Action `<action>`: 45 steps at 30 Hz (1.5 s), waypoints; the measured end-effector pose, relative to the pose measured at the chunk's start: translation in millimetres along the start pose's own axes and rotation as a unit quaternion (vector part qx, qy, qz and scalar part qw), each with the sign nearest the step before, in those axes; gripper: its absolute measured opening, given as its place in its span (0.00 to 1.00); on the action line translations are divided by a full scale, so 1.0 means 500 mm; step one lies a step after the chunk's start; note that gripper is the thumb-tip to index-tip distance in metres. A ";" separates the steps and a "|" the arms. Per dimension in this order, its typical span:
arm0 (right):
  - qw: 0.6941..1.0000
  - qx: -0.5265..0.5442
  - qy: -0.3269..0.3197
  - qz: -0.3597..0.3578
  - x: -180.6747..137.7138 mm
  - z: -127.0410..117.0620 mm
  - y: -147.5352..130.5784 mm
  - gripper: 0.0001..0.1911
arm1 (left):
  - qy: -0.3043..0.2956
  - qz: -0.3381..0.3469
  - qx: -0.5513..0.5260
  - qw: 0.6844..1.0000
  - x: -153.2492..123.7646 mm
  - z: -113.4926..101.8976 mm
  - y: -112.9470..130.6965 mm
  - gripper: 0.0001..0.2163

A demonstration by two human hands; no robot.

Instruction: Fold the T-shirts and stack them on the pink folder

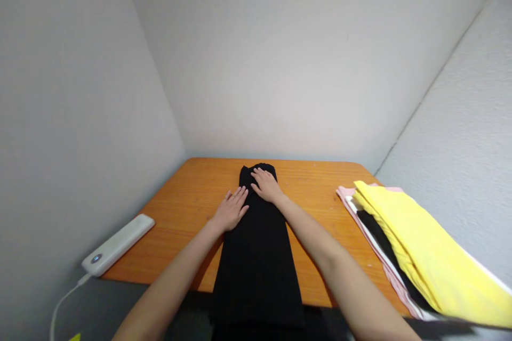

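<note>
A long black garment (256, 261), folded into a narrow strip, lies down the middle of the wooden table (180, 213). Its far end looks gathered and slightly rumpled, while the near end hangs over the table's front edge. My left hand (232, 210) rests flat with fingers spread on the garment's left edge. Farther up, my right hand (265, 185) lies open on the cloth close to the gathered end. Neither hand grips the fabric. Which kind of garment it is I cannot tell.
At the right edge, a stack of folded clothes has a yellow garment (432, 250) on top, with black, white and pink layers beneath. A white power bank (120, 242) with a cable sits at the left edge. Walls (264, 64) enclose the table's back and sides.
</note>
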State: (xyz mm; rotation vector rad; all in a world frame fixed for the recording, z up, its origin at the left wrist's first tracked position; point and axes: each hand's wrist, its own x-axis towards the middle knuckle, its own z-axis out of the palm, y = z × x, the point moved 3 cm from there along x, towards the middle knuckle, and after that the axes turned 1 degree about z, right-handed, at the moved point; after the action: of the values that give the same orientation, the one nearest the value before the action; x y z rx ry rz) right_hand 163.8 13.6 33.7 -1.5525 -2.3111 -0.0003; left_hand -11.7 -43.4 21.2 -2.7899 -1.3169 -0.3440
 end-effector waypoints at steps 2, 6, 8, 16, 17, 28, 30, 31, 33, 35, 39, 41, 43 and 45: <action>0.999 0.005 0.023 -0.034 -0.044 -0.026 -0.012 0.26 | 0.020 0.012 0.007 1.000 -0.011 -0.022 0.010 0.25; 0.992 0.033 0.048 -0.115 -0.178 -0.085 -0.030 0.22 | 0.063 0.094 0.018 0.993 -0.065 -0.072 0.029 0.23; 0.988 0.054 0.013 -0.142 -0.254 -0.109 -0.042 0.21 | 0.046 0.125 0.001 0.991 -0.102 -0.085 0.033 0.22; 0.976 0.081 -0.137 -0.150 -0.478 -0.152 -0.093 0.30 | -0.057 0.189 -0.076 0.977 -0.256 -0.110 0.048 0.23; 0.974 0.082 -0.151 -0.150 -0.492 -0.152 -0.094 0.36 | -0.069 0.193 -0.085 0.975 -0.274 -0.113 0.051 0.25; 0.988 -0.032 -0.115 -0.097 -0.560 -0.103 -0.125 0.53 | -0.086 0.182 0.014 0.980 -0.350 -0.075 0.102 0.49; 0.990 -0.033 -0.105 -0.083 -0.572 -0.095 -0.131 0.52 | -0.060 0.182 0.011 0.981 -0.351 -0.070 0.111 0.48; 0.992 -0.030 -0.099 -0.077 -0.579 -0.095 -0.133 0.51 | -0.043 0.181 0.000 0.982 -0.355 -0.068 0.115 0.47; 0.994 -0.008 -0.080 -0.068 -0.596 -0.107 -0.135 0.48 | 0.010 0.175 -0.038 0.984 -0.370 -0.067 0.125 0.39; 0.995 0.045 -0.058 -0.060 -0.614 -0.129 -0.138 0.42 | 0.067 0.166 -0.102 0.979 -0.393 -0.064 0.136 0.28; 0.969 0.243 -0.013 -0.040 -0.643 -0.177 -0.154 0.22 | 0.135 0.114 -0.303 0.937 -0.435 -0.047 0.161 0.12; 0.943 0.332 0.016 -0.016 -0.649 -0.191 -0.161 0.10 | 0.145 0.069 -0.393 0.905 -0.441 -0.040 0.172 0.12; 0.923 0.381 0.046 0.020 -0.649 -0.197 -0.165 0.06 | 0.135 0.034 -0.453 0.880 -0.435 -0.043 0.184 0.16; 0.909 0.407 0.068 0.062 -0.643 -0.198 -0.164 0.10 | 0.135 0.012 -0.494 0.859 -0.421 -0.061 0.193 0.21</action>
State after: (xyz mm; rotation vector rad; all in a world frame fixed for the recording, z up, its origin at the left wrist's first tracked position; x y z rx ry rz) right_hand 226.5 -326.8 49.1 -1.1847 -1.7284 0.7615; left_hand -72.8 -268.8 11.3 -3.2358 -1.2422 -1.7846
